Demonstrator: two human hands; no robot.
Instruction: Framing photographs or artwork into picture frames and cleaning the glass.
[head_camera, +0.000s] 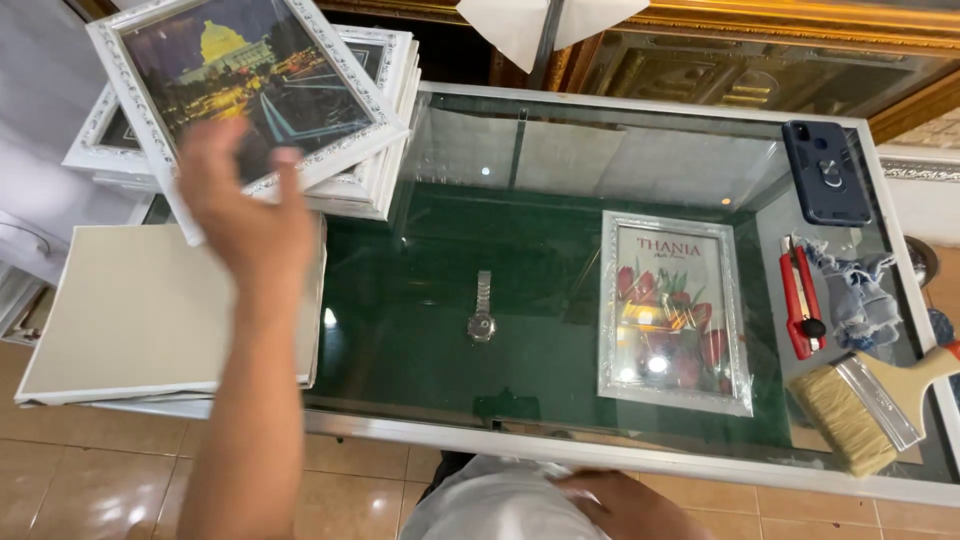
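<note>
Above the glass tabletop (560, 130), left hand (250, 215) hovers with fingers spread, empty, just below the white ornate-framed night-city picture (245, 75); right hand (625, 505), grip unclear, rests at the tabletop's near edge.

**Left arm raised and open-handed, right hand low at the body**

Left hand (245, 205) is up at the left of the view, back of the hand toward the camera, slightly blurred. Fingers loosely spread and a little curled, thumb out to the right; nothing is clasped in it. Bare left forearm runs straight down from the wrist to the bottom edge, near vertical.

Right hand (625, 500) sits at the bottom edge, close to the torso. Only its back and knuckles show, pointing left; fingers hidden, so its grip cannot be judged.
</note>
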